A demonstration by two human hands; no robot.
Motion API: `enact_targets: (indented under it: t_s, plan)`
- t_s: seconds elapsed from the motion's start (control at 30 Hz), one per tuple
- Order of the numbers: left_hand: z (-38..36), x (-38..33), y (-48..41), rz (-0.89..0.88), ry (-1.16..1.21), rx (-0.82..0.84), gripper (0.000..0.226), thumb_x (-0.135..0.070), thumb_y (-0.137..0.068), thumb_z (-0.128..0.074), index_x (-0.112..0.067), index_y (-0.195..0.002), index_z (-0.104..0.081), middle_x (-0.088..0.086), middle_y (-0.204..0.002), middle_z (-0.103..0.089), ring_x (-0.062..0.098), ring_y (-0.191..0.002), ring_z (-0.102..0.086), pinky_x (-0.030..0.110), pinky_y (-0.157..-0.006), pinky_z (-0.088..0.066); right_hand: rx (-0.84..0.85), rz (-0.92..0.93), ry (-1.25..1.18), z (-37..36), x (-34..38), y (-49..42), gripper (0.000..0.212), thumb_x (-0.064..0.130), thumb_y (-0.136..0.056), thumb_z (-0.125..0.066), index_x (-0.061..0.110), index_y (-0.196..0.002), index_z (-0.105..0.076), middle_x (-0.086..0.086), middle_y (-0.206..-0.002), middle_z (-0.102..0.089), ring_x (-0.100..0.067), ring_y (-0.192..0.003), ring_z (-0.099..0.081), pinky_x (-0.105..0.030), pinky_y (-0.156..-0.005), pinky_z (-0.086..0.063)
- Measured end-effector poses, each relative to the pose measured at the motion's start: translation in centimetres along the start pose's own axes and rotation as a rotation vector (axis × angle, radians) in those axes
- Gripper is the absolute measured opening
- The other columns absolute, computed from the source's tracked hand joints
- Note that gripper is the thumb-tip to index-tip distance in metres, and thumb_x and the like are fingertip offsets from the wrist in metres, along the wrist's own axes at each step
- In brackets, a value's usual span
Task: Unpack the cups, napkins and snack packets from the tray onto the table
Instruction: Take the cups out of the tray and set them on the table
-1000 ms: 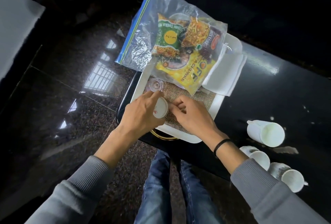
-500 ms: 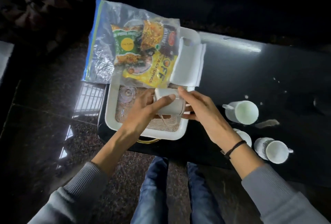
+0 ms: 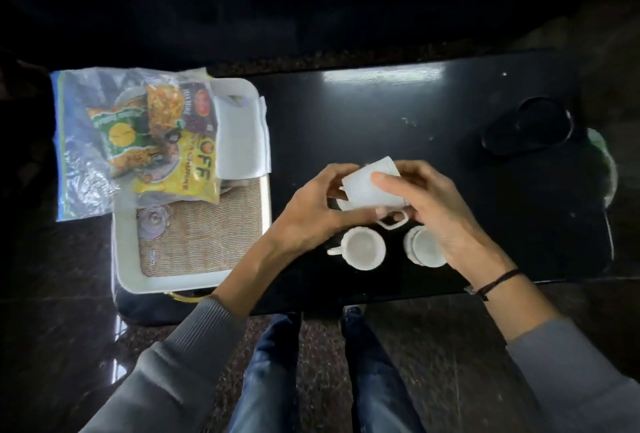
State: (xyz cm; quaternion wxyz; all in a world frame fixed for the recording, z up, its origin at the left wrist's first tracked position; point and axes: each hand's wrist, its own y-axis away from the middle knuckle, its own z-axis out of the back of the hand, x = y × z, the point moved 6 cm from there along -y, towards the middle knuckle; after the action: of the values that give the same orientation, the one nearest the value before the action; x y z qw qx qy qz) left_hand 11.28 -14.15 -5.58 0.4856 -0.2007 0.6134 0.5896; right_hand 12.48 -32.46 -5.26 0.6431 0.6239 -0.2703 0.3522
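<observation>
Both hands hold one white cup (image 3: 372,186) on its side above the black table (image 3: 381,113); my left hand (image 3: 311,210) grips its left end, my right hand (image 3: 433,210) its right. Below it a white cup (image 3: 362,252) stands upright, and another white cup (image 3: 426,250) is partly under my right hand. A further cup rim peeks out beneath the held one. The white tray (image 3: 128,259) lies at the table's left end, holding a clear bag of snack packets (image 3: 156,134), white napkins (image 3: 240,141) and a small clear glass (image 3: 152,226) on its woven mat.
A dark round object (image 3: 528,127) rests at the table's far right. The snack bag overhangs the tray's left edge. The table's near edge runs just above my knees (image 3: 277,363); glossy dark floor surrounds it.
Both hands carried the white cup from above the tray to the right, over the cups on the table. The view has shifted right with them.
</observation>
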Motion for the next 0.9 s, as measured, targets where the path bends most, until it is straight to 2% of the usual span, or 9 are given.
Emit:
enact_targets:
  t_s: [0.07, 0.17, 0.3, 0.43, 0.53, 0.67, 0.9]
  plan:
    - [-3.4, -2.0, -1.3, -0.042, -0.188, 0.032, 0.079, -0.042, -0.070, -0.090, -0.034, -0.138, -0.051, -0.015, -0.125, -0.066, 0.003, -0.113, -0.063, 0.025, -0.095, -0.052, -0.065, 0.070, 0.112, 4.7, 0.6, 0.6, 0.050, 0.054, -0.066, -0.087, 0.032, -0.108, -0.072, 0.013, -0.105, -0.078, 0.001, -0.092, -0.074, -0.012, -0.063, -0.055]
    - [-3.6, -1.9, -1.9, -0.048, -0.290, -0.004, 0.078, -0.030, -0.074, -0.089, -0.029, -0.141, -0.050, -0.011, -0.126, -0.067, 0.006, -0.116, -0.061, 0.026, -0.099, -0.048, -0.158, 0.139, 0.358, 6.6, 1.0, 0.0, 0.058, 0.060, -0.066, -0.086, 0.037, -0.116, -0.068, 0.015, -0.111, -0.073, 0.000, -0.097, -0.070, -0.016, -0.070, -0.057]
    - [-4.7, -1.7, -2.4, -0.019, -0.323, -0.076, 0.063, -0.027, -0.079, -0.085, -0.027, -0.135, -0.056, -0.013, -0.117, -0.070, 0.005, -0.114, -0.062, 0.022, -0.094, -0.047, -0.252, 0.227, 0.659, 9.2, 1.0, -0.7, 0.068, 0.055, -0.068, -0.089, 0.029, -0.125, -0.062, 0.009, -0.121, -0.067, -0.015, -0.107, -0.066, -0.040, -0.090, -0.058]
    - [-5.0, -1.1, -2.6, 0.017, -0.306, -0.132, 0.055, -0.026, -0.081, -0.082, -0.028, -0.130, -0.058, -0.016, -0.110, -0.071, 0.003, -0.110, -0.063, 0.007, -0.078, -0.040, -0.216, 0.302, 0.913, 9.2, 0.5, -1.7, 0.073, 0.053, -0.071, -0.085, 0.027, -0.133, -0.056, 0.005, -0.134, -0.061, -0.024, -0.115, -0.062, -0.039, -0.091, -0.050]
    - [-5.2, -0.7, -2.7, 0.038, -0.311, -0.145, 0.052, -0.026, -0.082, -0.081, -0.029, -0.129, -0.059, -0.016, -0.108, -0.071, 0.005, -0.110, -0.063, 0.008, -0.076, -0.041, -0.136, 0.381, 1.071, 8.5, -0.1, -2.2, 0.075, 0.048, -0.072, -0.086, 0.023, -0.135, -0.055, 0.001, -0.135, -0.061, -0.030, -0.110, -0.063, -0.040, -0.093, -0.042]
    - [-5.4, -0.3, -2.9, 0.051, -0.319, -0.162, 0.049, -0.028, -0.082, -0.081, -0.029, -0.127, -0.060, -0.016, -0.106, -0.072, 0.007, -0.110, -0.064, 0.010, -0.076, -0.043, -0.064, 0.461, 1.187, 7.9, -0.8, -2.5, 0.076, 0.044, -0.072, -0.087, 0.017, -0.135, -0.055, -0.002, -0.131, -0.063, -0.032, -0.102, -0.067, -0.042, -0.089, -0.043]
    - [-5.6, 0.0, -3.0, 0.074, -0.343, -0.187, 0.044, -0.029, -0.084, -0.079, -0.029, -0.124, -0.062, -0.018, -0.104, -0.073, 0.006, -0.108, -0.064, 0.009, -0.073, -0.040, -0.009, 0.511, 1.319, 7.1, -1.4, -2.2, 0.075, 0.044, -0.071, -0.088, 0.015, -0.133, -0.059, -0.002, -0.126, -0.064, -0.028, -0.102, -0.069, -0.042, -0.089, -0.049]
